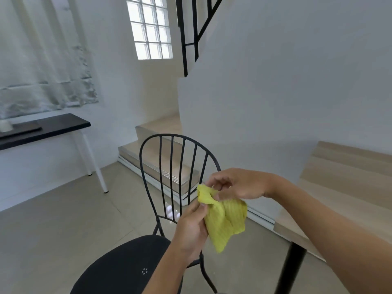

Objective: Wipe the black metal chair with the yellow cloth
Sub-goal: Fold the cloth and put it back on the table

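**Both grips bunching the yellow cloth by the chair back**

The left grip [191, 230] is curling its fingers round the near left side of the yellow cloth [227, 221], with the thumb pressing into the fabric. The right grip [237, 185] is pinching the cloth's upper edge between thumb and fingertips, palm facing down. The cloth is ribbed and soft. It is crumpling at the top and hanging in a loose point below the hands.

The cloth is sitting in front of the right edge of the black metal chair [127, 266]'s back, above the right side of the seat. Whether it is touching the frame cannot be told. The chair is showing a rounded matte seat with a small ring of holes, and an arched back of thin rods fanning upward.

To the right, a pale wood-grain bench [339, 187] is standing on a black leg. At the far left, a black-topped desk [53, 126] with white legs is carrying a white cup [5, 125]. Beige steps [159, 153] are rising beyond the chair, under a glass-block window [151, 28] and a black railing [191, 28]. Glossy tiles are covering the floor [53, 230].
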A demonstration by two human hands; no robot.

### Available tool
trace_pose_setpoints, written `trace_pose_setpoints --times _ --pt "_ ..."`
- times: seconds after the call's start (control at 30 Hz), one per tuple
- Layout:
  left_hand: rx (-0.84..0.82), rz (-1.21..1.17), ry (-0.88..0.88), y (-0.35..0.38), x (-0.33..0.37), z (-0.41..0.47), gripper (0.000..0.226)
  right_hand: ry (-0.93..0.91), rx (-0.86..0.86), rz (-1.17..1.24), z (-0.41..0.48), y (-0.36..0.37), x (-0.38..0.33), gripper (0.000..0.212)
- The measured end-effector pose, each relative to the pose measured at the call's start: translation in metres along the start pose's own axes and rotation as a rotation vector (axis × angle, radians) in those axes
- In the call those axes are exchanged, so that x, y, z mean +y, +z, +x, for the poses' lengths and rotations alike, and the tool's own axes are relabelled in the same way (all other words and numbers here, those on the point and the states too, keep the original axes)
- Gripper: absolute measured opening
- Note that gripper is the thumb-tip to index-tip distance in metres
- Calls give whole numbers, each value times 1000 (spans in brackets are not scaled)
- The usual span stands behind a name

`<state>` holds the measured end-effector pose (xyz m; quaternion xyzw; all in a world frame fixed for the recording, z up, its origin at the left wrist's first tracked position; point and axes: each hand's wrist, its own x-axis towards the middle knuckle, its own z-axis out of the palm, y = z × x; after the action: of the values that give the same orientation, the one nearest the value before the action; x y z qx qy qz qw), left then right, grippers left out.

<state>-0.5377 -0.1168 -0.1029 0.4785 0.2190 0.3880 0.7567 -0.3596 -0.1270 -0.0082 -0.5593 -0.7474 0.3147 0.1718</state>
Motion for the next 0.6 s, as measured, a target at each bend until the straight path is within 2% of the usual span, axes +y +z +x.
trace_pose_setpoints --times 0.13,0.23,0.3,0.37,0.5,0.53,0.6 --pt "-71 21 10 25 9 6 50 45 150 -35 -15 -16 -1 4" --pt "-127 23 58 41 15 13 64 109 257 -26 -29 -33 2 18" --pt "-132 125 96 48 15 21 73 133 315 -6 -40 -44 8 24" --pt "-96 286 138 58 13 31 64 156 363 11 -50 -55 14 26" --pt "118 508 199 87 9 53 13 216 448 94 -71 -78 34 23" --pt "150 514 212 94 10 58 8 229 467 134 -76 -82 40 22" --pt "161 499 217 109 13 70 16 262 507 270 -87 -90 52 21"
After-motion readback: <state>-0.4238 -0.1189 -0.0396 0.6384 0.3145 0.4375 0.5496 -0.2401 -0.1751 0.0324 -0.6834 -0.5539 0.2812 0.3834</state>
